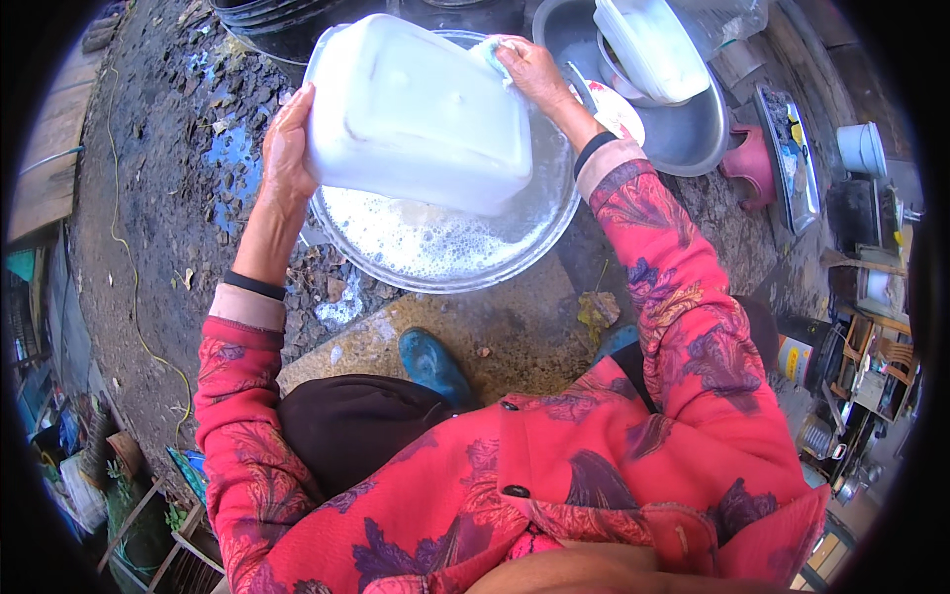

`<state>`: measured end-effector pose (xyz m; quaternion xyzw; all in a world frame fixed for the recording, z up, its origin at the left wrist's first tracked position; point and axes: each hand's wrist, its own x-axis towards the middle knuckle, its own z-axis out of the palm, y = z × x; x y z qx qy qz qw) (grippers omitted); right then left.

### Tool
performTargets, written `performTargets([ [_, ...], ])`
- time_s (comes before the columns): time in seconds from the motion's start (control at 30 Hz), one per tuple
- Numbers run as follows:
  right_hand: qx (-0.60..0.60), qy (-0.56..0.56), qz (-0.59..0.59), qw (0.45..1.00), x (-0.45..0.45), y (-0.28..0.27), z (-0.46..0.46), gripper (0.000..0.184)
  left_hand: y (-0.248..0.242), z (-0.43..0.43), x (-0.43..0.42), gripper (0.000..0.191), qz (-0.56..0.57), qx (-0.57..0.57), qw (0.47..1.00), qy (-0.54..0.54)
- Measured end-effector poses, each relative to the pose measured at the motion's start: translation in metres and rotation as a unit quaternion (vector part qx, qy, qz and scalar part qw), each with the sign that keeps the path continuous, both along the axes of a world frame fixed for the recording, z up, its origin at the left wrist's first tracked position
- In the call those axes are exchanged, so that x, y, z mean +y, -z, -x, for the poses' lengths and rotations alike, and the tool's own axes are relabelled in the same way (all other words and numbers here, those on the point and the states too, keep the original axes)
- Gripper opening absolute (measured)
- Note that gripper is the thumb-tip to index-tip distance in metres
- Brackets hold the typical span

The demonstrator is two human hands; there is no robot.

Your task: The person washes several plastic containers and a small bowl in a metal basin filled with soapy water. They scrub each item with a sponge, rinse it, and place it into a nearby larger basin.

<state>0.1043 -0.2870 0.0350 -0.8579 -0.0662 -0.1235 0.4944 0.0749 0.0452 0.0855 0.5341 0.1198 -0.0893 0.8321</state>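
Tilted over a round metal basin (445, 286) of sudsy water is a large white plastic container (423, 111), its underside turned up towards me. My left hand (288, 148) grips the container by its left side. In my right hand (536, 74) is a pale, wet cloth (491, 53), pressed against the container's far right edge. White foam (415, 234) covers much of the water in the near part of the basin. The container hides the far part.
A second metal basin (690, 145) at the right holds a white plastic tub (653, 48) and a red-patterned dish (612, 111). Beyond it, a metal tray (790, 160) rests on a pink stool (748, 167). Black tubs (274, 30) stand at the far left. Wet, muddy ground (178, 163) spreads leftward.
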Motion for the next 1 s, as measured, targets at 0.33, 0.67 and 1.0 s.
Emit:
performTargets([
  [0.33,0.042,-0.127,-0.193,0.972,0.074,-0.05,0.085,0.045,0.02,-0.004,-0.006,0.032,0.055,0.059,0.994,-0.078],
  [0.67,-0.348,-0.064,0.224,0.908,0.121,-0.06,0.096,0.044,-0.013,0.025,0.004,0.032,-0.436,-0.252,0.847,0.169],
  [1.0,-0.091,0.103,0.018,0.99,-0.015,0.005,0.079,0.031,-0.028,0.02,0.022,0.047,-0.479,-0.162,0.852,0.133],
])
